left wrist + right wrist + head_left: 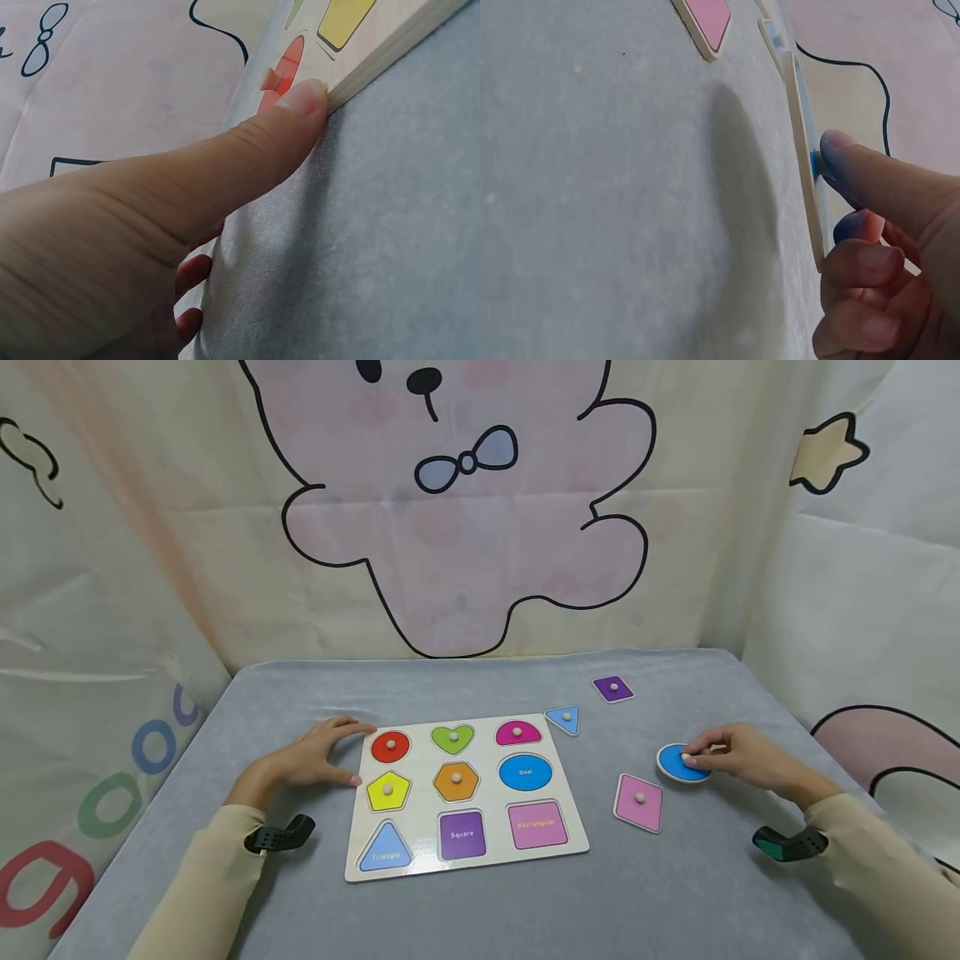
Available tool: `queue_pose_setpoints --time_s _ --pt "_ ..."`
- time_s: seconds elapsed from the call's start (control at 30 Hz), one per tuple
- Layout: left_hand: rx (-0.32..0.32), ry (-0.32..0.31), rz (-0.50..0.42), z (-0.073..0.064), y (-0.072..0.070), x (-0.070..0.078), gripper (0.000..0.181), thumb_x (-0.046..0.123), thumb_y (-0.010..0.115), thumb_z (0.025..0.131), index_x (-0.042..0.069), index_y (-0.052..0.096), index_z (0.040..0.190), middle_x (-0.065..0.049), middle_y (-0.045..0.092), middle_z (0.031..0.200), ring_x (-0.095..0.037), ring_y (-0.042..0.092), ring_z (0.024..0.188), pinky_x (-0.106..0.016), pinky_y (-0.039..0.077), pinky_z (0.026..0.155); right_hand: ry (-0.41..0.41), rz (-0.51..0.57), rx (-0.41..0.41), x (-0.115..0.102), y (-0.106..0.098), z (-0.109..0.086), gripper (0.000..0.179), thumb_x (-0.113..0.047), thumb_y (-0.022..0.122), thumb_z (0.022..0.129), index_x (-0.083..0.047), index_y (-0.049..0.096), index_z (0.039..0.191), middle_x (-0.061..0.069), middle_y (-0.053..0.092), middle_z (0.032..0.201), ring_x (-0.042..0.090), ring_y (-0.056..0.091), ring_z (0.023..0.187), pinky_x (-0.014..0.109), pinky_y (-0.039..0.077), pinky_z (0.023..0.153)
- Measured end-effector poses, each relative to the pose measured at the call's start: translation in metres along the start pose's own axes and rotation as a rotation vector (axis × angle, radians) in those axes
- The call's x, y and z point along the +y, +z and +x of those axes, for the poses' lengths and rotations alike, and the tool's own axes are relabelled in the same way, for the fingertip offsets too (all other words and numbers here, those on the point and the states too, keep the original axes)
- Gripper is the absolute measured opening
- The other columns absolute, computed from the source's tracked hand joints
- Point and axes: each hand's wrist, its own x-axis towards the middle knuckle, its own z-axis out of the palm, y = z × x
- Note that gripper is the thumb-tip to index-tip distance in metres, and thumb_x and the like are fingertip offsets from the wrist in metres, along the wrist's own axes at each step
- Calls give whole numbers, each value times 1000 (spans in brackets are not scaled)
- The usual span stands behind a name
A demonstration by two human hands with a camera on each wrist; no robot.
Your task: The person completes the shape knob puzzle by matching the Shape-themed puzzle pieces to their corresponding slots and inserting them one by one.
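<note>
A white wooden puzzle board [420, 745] lies on the table. At its upper left edge is my left hand [315, 753], fingers spread, with the thumb [304, 101] touching the edge near the red circle piece [291, 66]. My right hand [738, 756] pinches the small knob of a blue oval piece [670, 763] between thumb and fingers, off the board's right side. In the right wrist view the oval piece [804, 142] is seen edge-on. A pink rectangle piece [630, 810] lies between the oval and the board.
A light blue triangle piece [558, 721] lies by the board's upper right corner, a purple square piece [609, 692] farther back. Knobbed pieces fill the board's upper-row and pentagon and hexagon places. Printed oval [525, 783], triangle, square and rectangle places show no knobs.
</note>
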Motion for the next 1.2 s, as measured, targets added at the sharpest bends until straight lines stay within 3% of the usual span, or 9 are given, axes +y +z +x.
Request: queue_pose_setpoints --time_s 0.27,0.57,1.2 --pt "-1 -2 -9 0 1 0 84 44 85 77 23 48 150 -25 28 161 -52 23 145 -80 23 111 -24 24 18 -8 8 11 22 -19 72 95 -3 76 108 0 69 92 3 54 84 20 50 67" --pt "-3 -4 -3 1 0 0 84 44 85 77 23 48 150 -24 28 161 -52 24 145 -80 23 112 -122 64 69 -16 24 22 15 -11 75 90 -1 77 102 -4 68 85 4 53 75 19 48 61" --pt "-8 -15 -13 1 0 0 85 44 85 77 23 47 150 -24 27 162 -53 22 146 -80 22 112 -120 133 30 -43 43 39 18 -14 74 92 1 76 102 2 59 81 7 52 76 19 47 62"
